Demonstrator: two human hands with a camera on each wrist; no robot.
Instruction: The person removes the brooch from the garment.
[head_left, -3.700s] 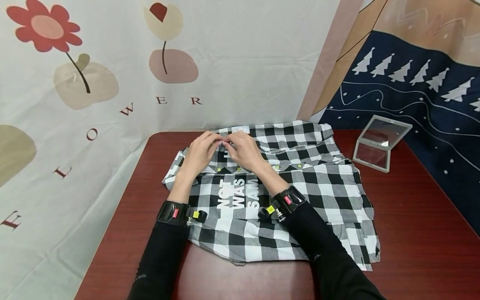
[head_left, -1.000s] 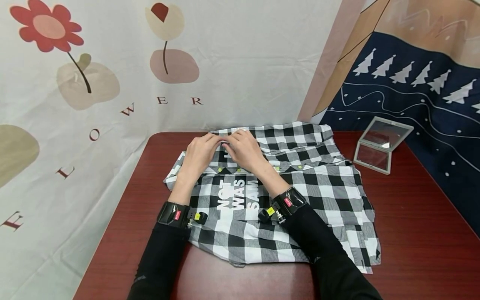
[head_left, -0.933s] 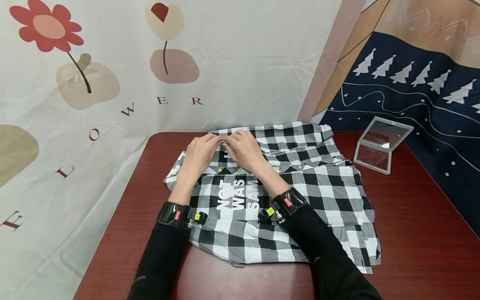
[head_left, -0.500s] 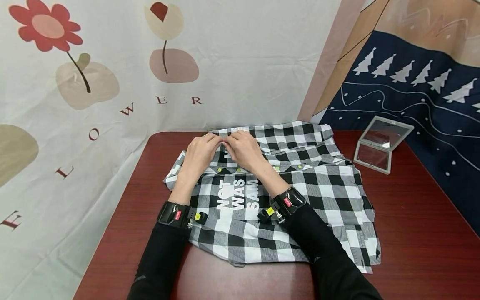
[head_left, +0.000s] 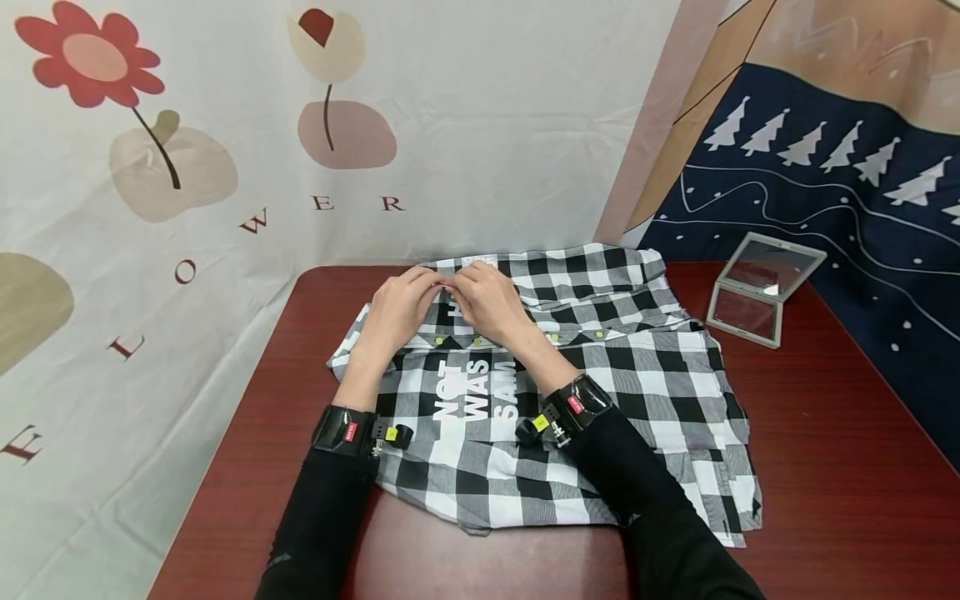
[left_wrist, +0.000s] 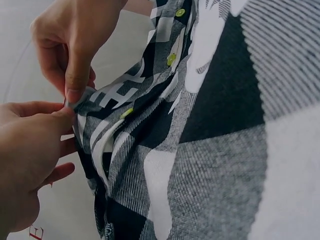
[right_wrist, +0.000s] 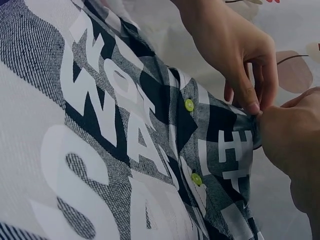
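Bright even light, soft shadows, bowed edges

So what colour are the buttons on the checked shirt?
The buttons are bright yellow-green against the black-and-white checked shirt; the right wrist view shows them best.

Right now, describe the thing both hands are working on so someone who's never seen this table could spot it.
On the dark red table, look at its middle: a black-and-white checked shirt lies spread flat. The left hand and right hand pinch its far edge together. Unlike the small folding mirror to its right, it is cloth, with yellow-green buttons and big white printed letters.
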